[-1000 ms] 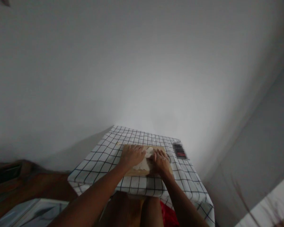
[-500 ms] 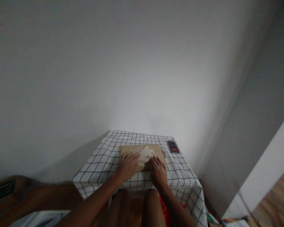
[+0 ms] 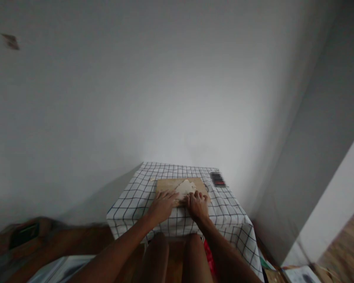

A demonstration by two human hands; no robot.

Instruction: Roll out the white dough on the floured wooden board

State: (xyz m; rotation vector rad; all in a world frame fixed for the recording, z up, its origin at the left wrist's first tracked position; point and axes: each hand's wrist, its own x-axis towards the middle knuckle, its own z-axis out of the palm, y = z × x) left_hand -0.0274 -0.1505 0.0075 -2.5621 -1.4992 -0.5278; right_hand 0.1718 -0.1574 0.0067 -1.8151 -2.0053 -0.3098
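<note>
Although the pale dough lies flattened on the middle of the wooden board, its edges are not yet even — its long axis seemingly points toward the board's far right. At the board's near left, the left hand rests, fingers outstretched; near right, the right hand curls, grip unclear.

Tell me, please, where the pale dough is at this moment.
In the head view, the pale dough lies on the wooden board, between the left hand and the right hand.
</note>
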